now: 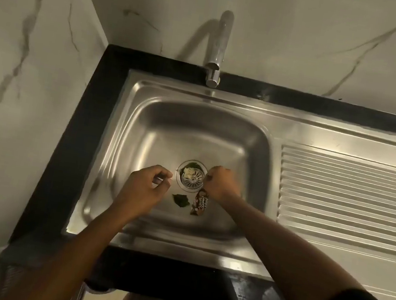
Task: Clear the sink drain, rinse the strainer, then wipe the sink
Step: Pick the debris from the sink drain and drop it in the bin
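Three steps make up this job, and by the look of things the first is barely under way. Both hands are down in the steel sink, one on each side of the strainer, which sits in the drain at the middle of the basin floor. Scraps, green and pale, lie piled on the strainer's far-left part, so the drain is not yet cleared. A green leaf and a brown snack wrapper rest on the basin floor just in front of the strainer, side by side and slightly apart. The left hand has its fingers curled with thumb and forefinger pinched close together; whether anything small is held between them I cannot tell. The right hand is closed into a loose fist at the strainer's right rim, knuckles up, and what its fingertips grip, if anything, is hidden. No water runs from the tap, and no cloth or sponge is in view, so rinsing and wiping seem wholly left to do.
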